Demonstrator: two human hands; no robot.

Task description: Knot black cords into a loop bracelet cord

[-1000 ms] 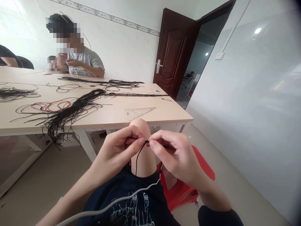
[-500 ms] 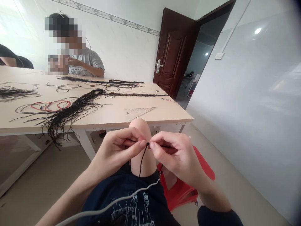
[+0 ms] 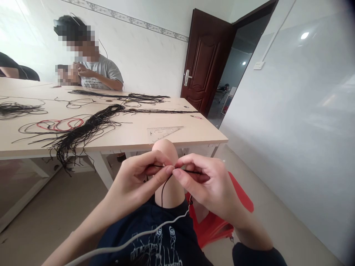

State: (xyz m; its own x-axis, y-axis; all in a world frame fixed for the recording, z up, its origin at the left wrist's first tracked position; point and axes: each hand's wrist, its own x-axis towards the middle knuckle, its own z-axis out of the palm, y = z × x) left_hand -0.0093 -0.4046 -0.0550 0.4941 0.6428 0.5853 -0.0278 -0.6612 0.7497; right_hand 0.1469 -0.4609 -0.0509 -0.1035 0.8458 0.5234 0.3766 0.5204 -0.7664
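Note:
Above my raised knee, a thin black cord (image 3: 163,192) is pinched between both hands. My left hand (image 3: 141,175) is closed, thumb and forefinger gripping the cord from the left. My right hand (image 3: 203,179) is closed too, pinching the same cord from the right, its fingertips touching those of the left. One end of the cord hangs down in front of the knee, and a stretch runs into the right palm. The spot where the fingertips meet is covered, so any knot there is hidden.
On the table (image 3: 205,136) ahead lie a bundle of black cords (image 3: 88,125), a red cord (image 3: 59,125), a clear set square (image 3: 165,133) and a pen (image 3: 196,117). Another person (image 3: 102,72) sits across. A white cable (image 3: 122,246) crosses my lap; a red seat (image 3: 213,225) is at right.
My fingertips have come together over the dark knot that showed between them. The hanging cord end has swung slightly left. The person across has shifted their head and hands.

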